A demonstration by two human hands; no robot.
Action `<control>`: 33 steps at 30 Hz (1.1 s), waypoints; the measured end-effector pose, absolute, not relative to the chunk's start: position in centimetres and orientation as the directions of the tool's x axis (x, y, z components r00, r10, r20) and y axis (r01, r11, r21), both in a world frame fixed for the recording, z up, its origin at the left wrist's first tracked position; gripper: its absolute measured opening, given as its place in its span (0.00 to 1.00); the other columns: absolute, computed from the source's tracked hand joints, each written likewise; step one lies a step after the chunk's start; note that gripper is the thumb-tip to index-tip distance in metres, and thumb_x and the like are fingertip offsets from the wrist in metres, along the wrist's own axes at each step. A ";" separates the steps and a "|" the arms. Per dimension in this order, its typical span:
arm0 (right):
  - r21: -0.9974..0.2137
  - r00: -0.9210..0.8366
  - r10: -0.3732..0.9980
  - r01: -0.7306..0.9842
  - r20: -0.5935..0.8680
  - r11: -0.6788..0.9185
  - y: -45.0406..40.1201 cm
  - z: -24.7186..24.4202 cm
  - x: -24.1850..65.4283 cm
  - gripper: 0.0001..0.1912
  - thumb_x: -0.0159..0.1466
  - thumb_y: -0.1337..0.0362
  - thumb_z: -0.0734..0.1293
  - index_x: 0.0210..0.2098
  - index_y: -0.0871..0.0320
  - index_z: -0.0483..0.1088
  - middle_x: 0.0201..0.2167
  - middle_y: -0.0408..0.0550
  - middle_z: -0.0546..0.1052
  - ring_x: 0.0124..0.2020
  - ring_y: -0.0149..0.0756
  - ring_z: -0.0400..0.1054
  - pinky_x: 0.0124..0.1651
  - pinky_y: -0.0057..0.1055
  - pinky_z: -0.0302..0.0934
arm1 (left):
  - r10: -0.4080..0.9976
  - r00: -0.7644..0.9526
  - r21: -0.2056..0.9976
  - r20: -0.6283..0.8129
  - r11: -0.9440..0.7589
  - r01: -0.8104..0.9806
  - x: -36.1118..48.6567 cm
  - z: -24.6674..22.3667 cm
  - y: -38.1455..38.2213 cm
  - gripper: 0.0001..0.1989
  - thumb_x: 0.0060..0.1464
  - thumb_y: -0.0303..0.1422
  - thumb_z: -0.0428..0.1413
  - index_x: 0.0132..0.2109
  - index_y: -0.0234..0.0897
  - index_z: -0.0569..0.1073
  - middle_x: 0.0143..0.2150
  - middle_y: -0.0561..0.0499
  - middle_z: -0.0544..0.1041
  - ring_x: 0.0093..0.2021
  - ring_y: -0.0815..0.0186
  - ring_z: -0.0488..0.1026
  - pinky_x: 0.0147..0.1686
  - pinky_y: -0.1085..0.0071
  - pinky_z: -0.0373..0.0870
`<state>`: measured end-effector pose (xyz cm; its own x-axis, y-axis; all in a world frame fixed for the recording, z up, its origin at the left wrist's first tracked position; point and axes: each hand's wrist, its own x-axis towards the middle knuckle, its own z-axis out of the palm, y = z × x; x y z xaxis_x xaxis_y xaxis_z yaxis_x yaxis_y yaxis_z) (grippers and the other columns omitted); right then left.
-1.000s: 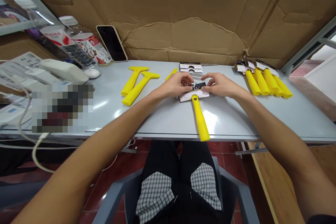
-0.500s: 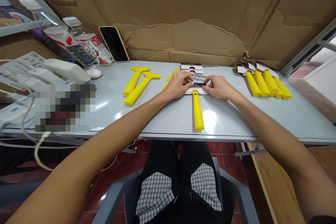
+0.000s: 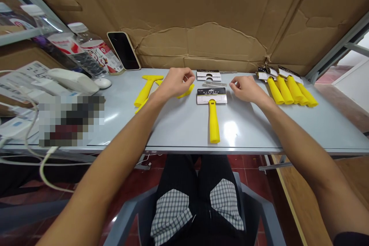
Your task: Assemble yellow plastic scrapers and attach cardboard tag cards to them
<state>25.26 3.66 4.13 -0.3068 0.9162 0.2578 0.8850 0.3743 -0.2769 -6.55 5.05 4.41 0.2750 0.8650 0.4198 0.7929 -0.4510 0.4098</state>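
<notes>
A yellow-handled scraper (image 3: 213,123) lies on the table in front of me, a black and white printed card (image 3: 211,97) over its head. My left hand (image 3: 179,82) is up and to the left of it, fingers curled and thumb drawn in; anything between the fingertips is too small to make out. Just under that hand lies a yellow plastic piece (image 3: 188,90), partly covered. To the right of the card, my right hand (image 3: 244,87) rests with curled fingers, and nothing shows in it. Thin metal blades (image 3: 215,83) lie between the hands, behind the card.
More folded cards (image 3: 208,75) lie behind the blades. On the left are bare yellow scrapers (image 3: 146,89), one partly behind my forearm. Several carded scrapers (image 3: 292,88) are grouped at right. A phone (image 3: 124,50), bottles (image 3: 98,48) and cables stand at the far left; cardboard (image 3: 225,11) backs the table.
Both hands have come off the card and moved apart, the left one to the left toward the yellow piece, the right one slightly right. The carded scraper now lies untouched.
</notes>
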 end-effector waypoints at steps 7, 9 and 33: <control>-0.214 -0.479 0.863 0.837 0.161 0.504 3.7 3.7 24.9 0.24 0.74 0.73 0.60 0.57 0.63 0.86 0.54 0.60 0.88 0.56 0.55 0.81 0.60 0.41 0.67 | 0.878 0.434 0.169 0.202 -0.468 0.868 -6.5 3.1 5.0 0.29 0.74 0.36 0.44 0.71 0.29 0.77 0.73 0.33 0.78 0.73 0.45 0.75 0.76 0.50 0.68; -0.212 -0.488 0.860 0.833 0.151 0.511 3.6 3.8 24.7 0.25 0.74 0.73 0.59 0.59 0.64 0.85 0.58 0.62 0.87 0.59 0.56 0.80 0.62 0.41 0.66 | 0.896 0.435 0.138 0.091 -0.444 0.885 -6.3 2.8 4.8 0.32 0.75 0.36 0.42 0.78 0.26 0.69 0.81 0.33 0.68 0.81 0.48 0.66 0.81 0.53 0.60; -0.128 -0.367 0.929 0.921 0.040 0.369 -1.5 1.2 23.1 0.39 0.79 0.58 0.51 0.81 0.79 0.55 0.84 0.74 0.56 0.86 0.64 0.49 0.84 0.59 0.48 | 0.935 0.355 0.130 -0.015 -0.350 0.928 -5.5 1.6 -1.9 0.36 0.78 0.38 0.39 0.86 0.33 0.54 0.89 0.35 0.45 0.89 0.37 0.41 0.80 0.25 0.44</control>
